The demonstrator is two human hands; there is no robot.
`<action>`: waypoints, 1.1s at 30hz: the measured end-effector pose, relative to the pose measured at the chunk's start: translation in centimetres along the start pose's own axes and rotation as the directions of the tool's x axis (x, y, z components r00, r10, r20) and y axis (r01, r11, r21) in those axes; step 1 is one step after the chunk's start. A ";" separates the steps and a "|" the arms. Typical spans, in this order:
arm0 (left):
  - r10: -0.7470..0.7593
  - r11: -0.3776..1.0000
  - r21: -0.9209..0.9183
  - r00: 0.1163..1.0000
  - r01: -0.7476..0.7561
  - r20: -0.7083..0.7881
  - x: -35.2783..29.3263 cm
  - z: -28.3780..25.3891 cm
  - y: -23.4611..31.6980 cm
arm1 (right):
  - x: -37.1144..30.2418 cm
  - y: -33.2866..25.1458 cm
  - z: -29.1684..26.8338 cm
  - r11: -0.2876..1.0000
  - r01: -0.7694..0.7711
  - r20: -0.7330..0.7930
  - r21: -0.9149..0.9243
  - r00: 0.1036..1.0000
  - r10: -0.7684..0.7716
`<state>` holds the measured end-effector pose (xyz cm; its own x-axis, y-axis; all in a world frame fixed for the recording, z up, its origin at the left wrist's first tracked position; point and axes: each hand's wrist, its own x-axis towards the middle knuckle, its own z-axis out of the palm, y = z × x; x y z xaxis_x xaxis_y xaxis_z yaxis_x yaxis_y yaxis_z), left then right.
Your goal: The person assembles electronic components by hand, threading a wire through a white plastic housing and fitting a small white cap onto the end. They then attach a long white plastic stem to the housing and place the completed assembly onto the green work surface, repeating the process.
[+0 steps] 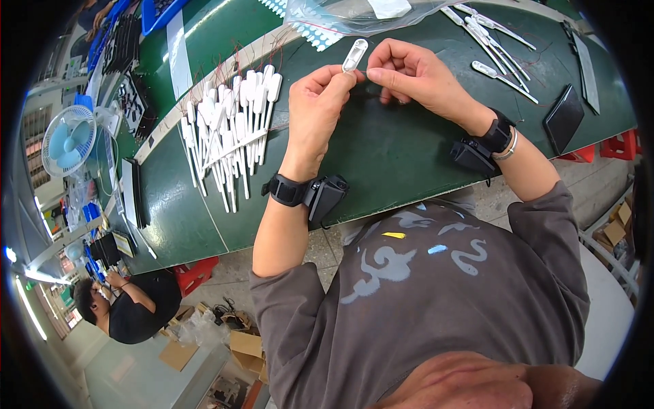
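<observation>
My left hand (pixel 319 102) is closed, pinching a white plastic piece with a hollowed oval end (pixel 355 56) that points up and away from me. My right hand (pixel 421 76) is beside it, thumb and forefinger pressed together close to the piece's lower end. Whatever those fingertips hold is too small to make out. To the left of my left hand lies a pile of white long-stemmed plastic pieces (pixel 238 123), thin red wires trailing from their far ends. Several similar white pieces (pixel 492 44) lie beyond my right hand, with a single one (pixel 485 69) nearer.
A clear plastic bag (pixel 340 20) and blue-dotted sheet (pixel 319 34) lie at the far side of the green table (pixel 388 163). A black flat object (pixel 564 118) sits at right. Further left are a fan (pixel 69 141) and a seated person (pixel 143 307).
</observation>
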<state>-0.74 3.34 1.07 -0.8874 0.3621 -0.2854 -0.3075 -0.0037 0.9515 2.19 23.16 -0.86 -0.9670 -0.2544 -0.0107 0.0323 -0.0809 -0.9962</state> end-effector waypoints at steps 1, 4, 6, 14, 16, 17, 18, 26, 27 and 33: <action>-0.014 1.000 0.001 1.000 0.014 0.002 0.0 -0.1 0.0 | -0.1 -0.1 0.0 1.000 -0.013 0.000 -0.017 1.000 0.013; -0.025 1.000 0.008 1.000 0.025 0.006 0.0 -0.2 0.0 | -0.2 -0.2 -0.1 0.998 -0.042 0.000 -0.049 0.999 0.042; -0.016 1.000 0.022 1.000 0.016 0.014 0.0 -0.1 0.0 | -0.1 -0.2 -0.3 0.952 0.109 -0.076 -0.285 0.988 -0.136; 0.003 0.996 0.087 0.999 -0.006 0.034 -0.3 0.3 0.1 | -0.1 -0.7 -0.2 0.842 0.161 -0.181 -0.515 0.940 -0.290; 0.003 0.996 0.095 0.999 -0.006 0.032 -0.3 0.3 0.1 | -0.1 -0.7 -0.3 0.844 0.146 -0.193 -0.516 0.940 -0.280; 0.002 0.995 0.101 1.000 -0.005 0.030 -0.3 0.3 0.0 | -0.1 -0.5 -0.3 0.862 0.134 -0.199 -0.489 0.945 -0.261; 0.001 0.994 0.108 1.000 -0.004 0.028 -0.2 0.3 0.0 | 0.0 -0.4 -0.4 0.878 0.122 -0.205 -0.462 0.949 -0.240; 0.016 0.991 0.130 0.999 -0.019 0.029 -0.5 0.4 0.3 | 0.0 -0.5 -0.1 0.901 0.107 -0.223 -0.421 0.950 -0.217; 0.016 0.991 0.130 0.999 -0.020 0.028 -0.5 0.4 0.3 | 0.0 -0.5 0.0 0.908 0.118 -0.228 -0.402 0.947 -0.224; 0.001 0.985 0.172 1.000 -0.006 0.032 -0.4 0.4 0.1 | 0.1 -0.6 -0.2 0.905 0.162 -0.172 -0.394 0.954 -0.246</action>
<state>-0.28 3.51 1.35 -0.8763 0.3913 -0.2812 -0.2385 0.1547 0.9587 2.01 23.38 -0.24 -0.9740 -0.0567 0.2195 -0.2267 0.2656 -0.9371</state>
